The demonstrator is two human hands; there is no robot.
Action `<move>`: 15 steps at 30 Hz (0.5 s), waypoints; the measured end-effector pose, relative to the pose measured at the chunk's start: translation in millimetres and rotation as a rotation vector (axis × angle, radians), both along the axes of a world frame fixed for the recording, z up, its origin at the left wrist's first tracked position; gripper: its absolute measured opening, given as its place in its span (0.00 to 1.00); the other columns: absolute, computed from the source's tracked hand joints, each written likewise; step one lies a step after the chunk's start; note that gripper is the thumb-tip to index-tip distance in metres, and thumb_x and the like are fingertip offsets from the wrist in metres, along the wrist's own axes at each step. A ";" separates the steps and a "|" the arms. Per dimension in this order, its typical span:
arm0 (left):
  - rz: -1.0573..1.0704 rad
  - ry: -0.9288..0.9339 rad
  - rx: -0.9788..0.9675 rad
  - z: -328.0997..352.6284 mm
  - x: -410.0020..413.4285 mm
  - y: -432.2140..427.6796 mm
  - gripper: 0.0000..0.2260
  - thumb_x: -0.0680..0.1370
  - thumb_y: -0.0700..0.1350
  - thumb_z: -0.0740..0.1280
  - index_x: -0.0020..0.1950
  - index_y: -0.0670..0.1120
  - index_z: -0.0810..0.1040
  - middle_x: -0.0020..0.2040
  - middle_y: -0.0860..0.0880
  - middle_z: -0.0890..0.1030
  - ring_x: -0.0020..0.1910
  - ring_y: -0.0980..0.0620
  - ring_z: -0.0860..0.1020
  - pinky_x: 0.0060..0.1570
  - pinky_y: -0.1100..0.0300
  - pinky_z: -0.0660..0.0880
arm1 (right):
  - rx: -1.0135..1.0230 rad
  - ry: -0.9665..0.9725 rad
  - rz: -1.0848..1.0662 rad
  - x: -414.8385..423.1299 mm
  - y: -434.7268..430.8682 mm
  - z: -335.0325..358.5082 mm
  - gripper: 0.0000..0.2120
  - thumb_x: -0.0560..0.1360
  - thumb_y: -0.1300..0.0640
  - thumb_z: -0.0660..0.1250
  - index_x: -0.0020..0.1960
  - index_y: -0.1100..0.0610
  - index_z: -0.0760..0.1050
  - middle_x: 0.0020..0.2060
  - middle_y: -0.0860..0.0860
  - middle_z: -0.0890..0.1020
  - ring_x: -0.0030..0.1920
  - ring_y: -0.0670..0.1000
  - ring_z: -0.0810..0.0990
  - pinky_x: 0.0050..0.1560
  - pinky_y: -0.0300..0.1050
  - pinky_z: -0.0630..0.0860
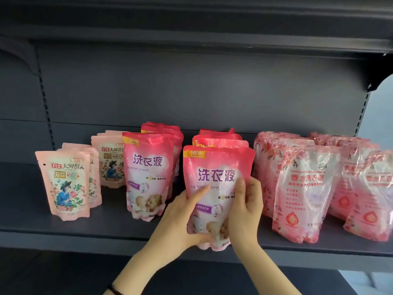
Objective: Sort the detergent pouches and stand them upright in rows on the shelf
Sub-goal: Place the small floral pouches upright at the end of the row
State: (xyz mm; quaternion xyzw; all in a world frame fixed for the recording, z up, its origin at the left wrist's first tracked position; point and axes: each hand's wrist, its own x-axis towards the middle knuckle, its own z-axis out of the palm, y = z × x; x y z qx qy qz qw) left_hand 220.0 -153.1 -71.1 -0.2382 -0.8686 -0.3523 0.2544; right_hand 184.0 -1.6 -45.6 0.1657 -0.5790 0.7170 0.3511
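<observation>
item: pink pouch (214, 182), upright, long axis vertical, base at shelf (63, 233) front edge, heading its row. left hand (182, 226) cups lower left; right hand (244, 211) clasps right side. both grip it.

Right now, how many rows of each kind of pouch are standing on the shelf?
Rows of pale floral pouches: 2
Rows of bright pink pouches: 2
Rows of rose-print pouches: 4, though they overlap
Total: 8 rows

Dark grey back panel (202, 88); bright gap (381, 116) right.
</observation>
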 end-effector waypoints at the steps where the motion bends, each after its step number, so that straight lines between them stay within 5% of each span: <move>1: 0.000 0.006 0.010 0.0 -0.6 2.3 0.46 0.67 0.57 0.77 0.71 0.74 0.48 0.67 0.77 0.52 0.66 0.77 0.55 0.58 0.83 0.57 | 0.031 0.015 0.054 0.1 3.9 -1.5 0.08 0.81 0.55 0.59 0.54 0.42 0.69 0.43 0.39 0.81 0.42 0.40 0.80 0.41 0.35 0.77; 5: 0.013 0.027 0.024 -5.8 -3.8 7.3 0.47 0.69 0.50 0.77 0.73 0.72 0.48 0.69 0.73 0.53 0.66 0.74 0.59 0.56 0.79 0.64 | 0.381 0.117 0.180 3.1 38.8 -21.7 0.34 0.74 0.57 0.70 0.70 0.41 0.55 0.62 0.38 0.73 0.62 0.45 0.76 0.55 0.39 0.77; 8: -0.008 0.014 0.072 -10.5 -6.5 14.5 0.46 0.69 0.51 0.77 0.73 0.72 0.48 0.67 0.73 0.53 0.65 0.73 0.62 0.56 0.75 0.69 | 0.784 0.041 0.132 2.7 64.0 -36.0 0.41 0.68 0.41 0.75 0.72 0.34 0.54 0.68 0.32 0.65 0.69 0.40 0.67 0.61 0.36 0.73; 15: -0.073 -0.042 0.101 -5.9 -29.4 20.0 0.44 0.73 0.48 0.74 0.73 0.72 0.47 0.68 0.70 0.53 0.66 0.73 0.61 0.54 0.77 0.70 | 0.785 -0.138 0.282 -14.7 69.1 -32.3 0.42 0.68 0.45 0.76 0.72 0.32 0.52 0.69 0.30 0.64 0.67 0.42 0.72 0.66 0.46 0.73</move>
